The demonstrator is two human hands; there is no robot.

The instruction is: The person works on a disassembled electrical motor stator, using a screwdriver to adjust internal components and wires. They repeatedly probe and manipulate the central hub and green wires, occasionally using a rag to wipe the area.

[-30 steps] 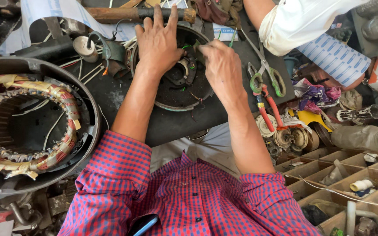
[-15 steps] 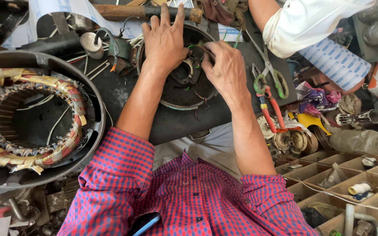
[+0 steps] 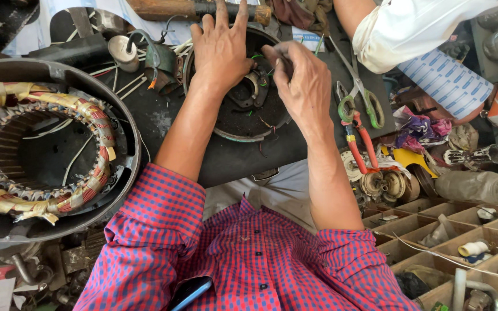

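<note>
The round metal motor cover (image 3: 243,109) lies flat on the dark desk (image 3: 249,158), right in front of the person. The left hand (image 3: 221,49) rests on it with its fingers spread flat, holding it down and gripping nothing. The right hand (image 3: 301,80) is curled, its fingertips pinched together on what looks like a thin wire (image 3: 260,57) at the cover's top edge, but that part is small and hard to see.

The cover looks heavy and stiff, so it should sit still. Its rim is the best place to hold it. The little wires look thin and bendy and could snap, so pinch them softly.

Just right of the cover lie green-handled scissors (image 3: 364,101) and red pliers (image 3: 358,144). Left of it sits a big motor ring (image 3: 47,150) wound with copper. Room is tight on both sides; the desk strip below the cover is open.
</note>
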